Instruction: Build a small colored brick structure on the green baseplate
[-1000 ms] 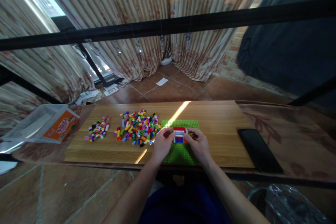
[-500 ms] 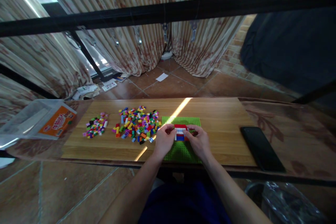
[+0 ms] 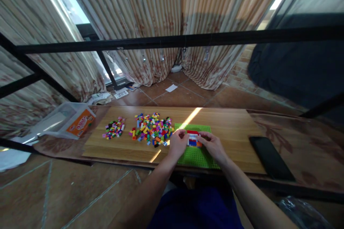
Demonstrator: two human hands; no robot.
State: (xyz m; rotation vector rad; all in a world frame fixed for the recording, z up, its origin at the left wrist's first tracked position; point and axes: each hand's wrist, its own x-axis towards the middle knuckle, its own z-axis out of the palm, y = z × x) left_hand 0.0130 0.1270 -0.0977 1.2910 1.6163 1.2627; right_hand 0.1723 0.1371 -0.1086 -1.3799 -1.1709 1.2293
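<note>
A small toy brick build [image 3: 192,137], red at the back, white in the middle and blue with some orange at the front, is over the green studded baseplate [image 3: 199,158]. My left hand [image 3: 178,145] is closed at its left side, thumb and fingers pressed against the bricks. On the right side my right hand [image 3: 214,146] pinches the build with bent fingers. The fingers hide both ends of the build. I cannot tell whether it is attached to the baseplate.
Left of the baseplate lies a large pile of mixed toy bricks [image 3: 153,128], with a smaller brick pile [image 3: 114,128] further left. A clear plastic box [image 3: 63,116] with an orange label stands at the table's left end. A black phone-like slab [image 3: 271,157] lies at the right.
The camera view has tilted up and turned a little left, so the table appears lower and further right. Both hands stay at the brick build, with little visible change in their grip.
</note>
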